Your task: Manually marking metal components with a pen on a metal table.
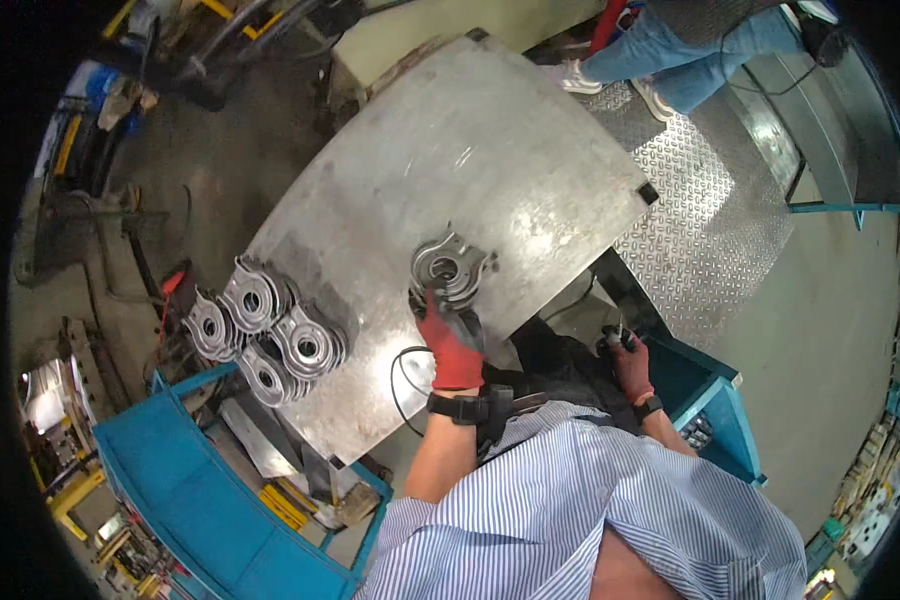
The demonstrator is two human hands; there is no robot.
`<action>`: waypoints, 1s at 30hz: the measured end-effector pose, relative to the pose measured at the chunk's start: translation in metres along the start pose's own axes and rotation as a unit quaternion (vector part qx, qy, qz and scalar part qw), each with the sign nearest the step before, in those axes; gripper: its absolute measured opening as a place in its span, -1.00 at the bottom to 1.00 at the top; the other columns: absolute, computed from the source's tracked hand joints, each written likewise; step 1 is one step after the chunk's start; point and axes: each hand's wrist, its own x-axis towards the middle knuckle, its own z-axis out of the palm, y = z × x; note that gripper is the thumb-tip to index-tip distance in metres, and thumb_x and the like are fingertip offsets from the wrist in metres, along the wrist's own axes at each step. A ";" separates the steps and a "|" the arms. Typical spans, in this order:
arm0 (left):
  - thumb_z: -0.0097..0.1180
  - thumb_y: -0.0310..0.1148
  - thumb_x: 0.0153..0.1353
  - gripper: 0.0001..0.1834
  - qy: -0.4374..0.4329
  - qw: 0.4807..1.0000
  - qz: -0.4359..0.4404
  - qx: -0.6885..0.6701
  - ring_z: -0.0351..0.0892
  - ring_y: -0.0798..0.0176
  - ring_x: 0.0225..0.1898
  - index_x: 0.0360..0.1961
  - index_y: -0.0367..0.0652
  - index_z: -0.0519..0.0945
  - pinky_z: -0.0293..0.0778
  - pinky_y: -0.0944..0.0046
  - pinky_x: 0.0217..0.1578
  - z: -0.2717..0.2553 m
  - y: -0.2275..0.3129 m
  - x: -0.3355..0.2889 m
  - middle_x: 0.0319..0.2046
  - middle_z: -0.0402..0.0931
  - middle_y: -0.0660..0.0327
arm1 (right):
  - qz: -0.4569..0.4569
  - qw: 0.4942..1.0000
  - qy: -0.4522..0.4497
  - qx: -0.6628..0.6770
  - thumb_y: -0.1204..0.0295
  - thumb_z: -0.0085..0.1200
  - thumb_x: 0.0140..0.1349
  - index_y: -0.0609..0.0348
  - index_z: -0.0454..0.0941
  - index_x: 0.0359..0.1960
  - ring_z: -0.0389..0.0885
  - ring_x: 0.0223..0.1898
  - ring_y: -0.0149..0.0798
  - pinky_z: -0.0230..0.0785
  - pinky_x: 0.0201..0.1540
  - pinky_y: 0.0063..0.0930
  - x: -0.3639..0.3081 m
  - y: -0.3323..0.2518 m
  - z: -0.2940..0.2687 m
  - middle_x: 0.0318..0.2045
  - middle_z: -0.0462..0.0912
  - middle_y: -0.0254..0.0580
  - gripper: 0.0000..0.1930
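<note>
A small stack of ring-shaped metal brackets (444, 266) lies on a grey metal table (560, 190). My left hand (452, 345), in a red glove with dark fingers, is closed on the near side of that stack, its fingertips over the rim. Off the table's near right edge, my right hand (630, 364) is in a similar glove with its fingers curled. Something small with a thin shiny part shows at its fingertips, too small to name. Several more stacks of the same brackets (308, 346) sit grouped at the table's left corner.
A blue metal bin (722, 410) with metal parts inside stands beside my right arm. Blue metal framework (210, 490) is below the table's left corner. Beyond the table, a person in jeans (705, 60) stands by a diamond-plate floor panel (700, 230). A black cable (398, 378) loops near my left wrist.
</note>
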 end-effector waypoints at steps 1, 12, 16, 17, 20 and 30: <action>-0.05 -0.35 0.26 -0.76 -0.012 0.999 -0.025 0.035 0.55 0.30 -0.22 -0.07 -0.17 0.47 0.48 0.29 -0.19 -0.014 0.001 -0.003 -0.21 0.55 0.25 | -0.005 1.000 -0.011 -0.005 0.49 0.04 0.21 0.27 0.53 -0.12 0.56 -0.29 -0.42 0.39 -0.21 -0.54 -0.001 0.001 0.003 -0.29 0.63 -0.26 -0.78; 0.10 -0.11 0.12 -0.55 -0.176 0.634 0.234 0.716 0.45 -0.14 -0.13 -0.08 -0.21 0.47 0.40 -0.03 -0.14 -0.060 0.050 0.023 -0.22 0.49 -0.08 | -0.045 0.997 -0.001 -0.062 0.52 0.00 0.19 0.26 0.52 -0.07 0.53 -0.26 -0.42 0.36 -0.16 -0.53 -0.052 -0.006 0.063 -0.27 0.62 -0.27 -0.73; 0.03 -0.17 0.16 -0.72 -0.224 0.533 0.265 0.772 0.52 -0.13 -0.27 -0.22 -0.13 0.50 0.45 -0.02 -0.26 -0.049 0.051 0.035 -0.30 0.52 -0.03 | -0.087 0.994 0.028 -0.065 0.52 0.00 0.17 0.27 0.52 -0.06 0.52 -0.23 -0.43 0.35 -0.14 -0.52 -0.090 -0.002 0.088 -0.26 0.62 -0.25 -0.72; 0.01 -0.18 0.17 -0.74 -0.230 0.534 0.283 0.763 0.53 -0.13 -0.31 -0.27 -0.14 0.49 0.45 -0.03 -0.30 -0.050 0.052 0.036 -0.34 0.52 -0.03 | -0.097 0.992 0.037 -0.079 0.53 0.00 0.17 0.28 0.52 -0.07 0.52 -0.23 -0.43 0.35 -0.14 -0.52 -0.096 0.008 0.089 -0.26 0.62 -0.25 -0.72; -0.02 -0.19 0.19 -0.74 -0.247 0.548 0.310 0.736 0.55 -0.11 -0.37 -0.33 -0.19 0.49 0.46 -0.03 -0.35 -0.053 0.056 0.033 -0.41 0.53 -0.03 | -0.089 0.994 0.043 -0.038 0.54 0.01 0.16 0.26 0.52 -0.09 0.51 -0.24 -0.42 0.33 -0.16 -0.56 -0.116 0.028 0.102 -0.26 0.61 -0.29 -0.73; 0.01 -0.15 0.22 -0.61 -0.159 0.741 0.118 0.641 0.54 -0.17 -0.33 -0.32 -0.38 0.50 0.40 0.01 -0.31 -0.129 0.100 -0.016 -0.40 0.54 -0.15 | -0.143 0.980 0.009 -0.141 0.53 0.06 0.10 0.23 0.47 -0.03 0.52 -0.25 -0.34 0.36 -0.13 -0.45 -0.174 0.032 0.151 -0.29 0.62 -0.12 -0.65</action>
